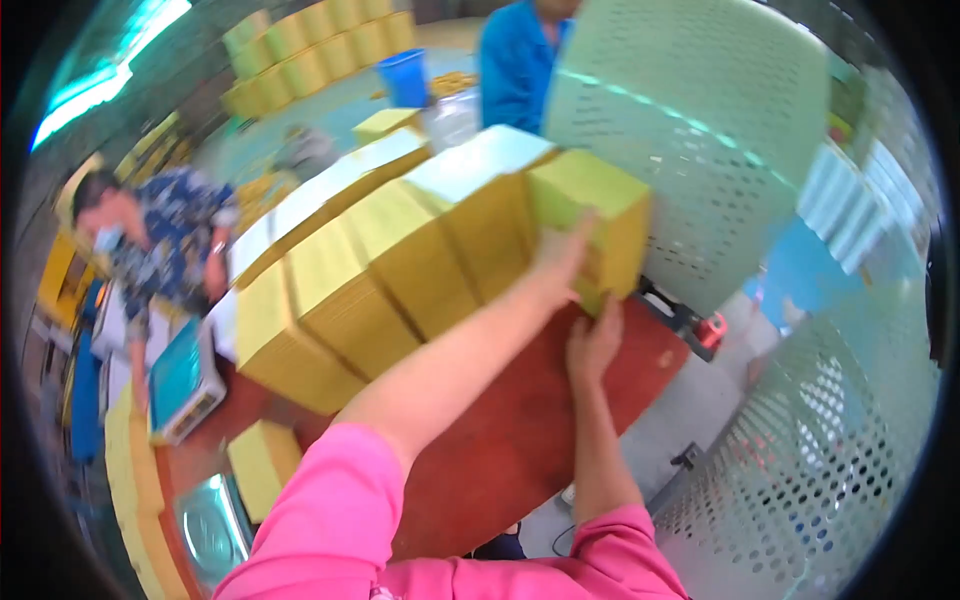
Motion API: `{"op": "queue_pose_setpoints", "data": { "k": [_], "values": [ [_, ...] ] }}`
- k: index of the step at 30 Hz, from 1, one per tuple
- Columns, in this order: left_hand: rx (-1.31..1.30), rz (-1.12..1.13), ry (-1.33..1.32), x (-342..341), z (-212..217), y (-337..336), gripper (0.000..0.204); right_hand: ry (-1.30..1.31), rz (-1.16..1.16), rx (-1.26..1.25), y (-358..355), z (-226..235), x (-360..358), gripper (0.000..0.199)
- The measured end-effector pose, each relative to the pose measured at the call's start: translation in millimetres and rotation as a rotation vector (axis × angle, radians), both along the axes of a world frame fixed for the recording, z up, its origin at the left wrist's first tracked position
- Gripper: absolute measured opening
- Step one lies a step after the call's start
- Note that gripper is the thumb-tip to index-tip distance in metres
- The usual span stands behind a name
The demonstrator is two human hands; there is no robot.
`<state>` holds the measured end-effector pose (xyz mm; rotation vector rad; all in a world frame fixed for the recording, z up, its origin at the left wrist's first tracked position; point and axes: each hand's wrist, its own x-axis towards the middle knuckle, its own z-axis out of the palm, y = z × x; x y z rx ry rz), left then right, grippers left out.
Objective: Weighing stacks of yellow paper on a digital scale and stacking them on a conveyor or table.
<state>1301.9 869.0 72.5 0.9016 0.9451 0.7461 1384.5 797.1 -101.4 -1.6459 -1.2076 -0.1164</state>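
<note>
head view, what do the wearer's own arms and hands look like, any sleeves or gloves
The left sleeve and right sleeve are bright pink, matching the pink top, and leave both forearms bare. The left hand and right hand show no gloves. No watch, bracelet or cable can be made out on either wrist.

Two hands [562, 262] [596, 345], two perforated panels [690, 150] [800, 480], two other people [172, 235] [512, 70] (plus one blue bucket [404, 78])

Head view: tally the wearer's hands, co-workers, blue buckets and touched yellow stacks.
Left hand, right hand: 2
Co-worker in patterned clothes, co-worker in blue: 2
Blue bucket: 1
Touched yellow stack: 1
Total: 6
</note>
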Motion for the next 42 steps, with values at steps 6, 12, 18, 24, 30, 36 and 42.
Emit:
{"op": "queue_pose_setpoints", "data": {
  "k": [6,12,18,24,30,36,42],
  "values": [
    [0.417,-0.065,0.185,-44.9,2.8,-122.1,0.066,-0.130,-0.236,-0.433,-16.3,20.5,0.0,0.019],
    [0.307,-0.147,0.378,-217.0,67.9,-208.9,0.069,0.492,0.506,0.174,-130.9,98.7,-124.0,0.034],
    [0.315,0.164,0.364,-390.4,91.4,-370.8,0.050,0.667,1.233,0.011,-254.5,145.8,-277.3,0.034],
    [0.189,0.597,0.471,-615.9,53.3,-558.7,0.047,0.746,1.760,-0.455,-402.8,161.4,-432.9,0.039],
    [0.079,1.005,0.556,-802.2,7.9,-701.9,0.043,0.516,2.064,-0.706,-498.5,176.6,-592.7,0.044],
    [0.089,1.029,0.975,-946.4,-27.9,-747.8,0.048,-0.050,2.248,-0.405,-536.1,220.9,-767.8,0.050],
    [0.165,0.922,1.365,-1027.3,-25.9,-680.1,0.063,-0.276,1.970,-0.097,-453.8,186.4,-939.5,0.049]
  ]
}}
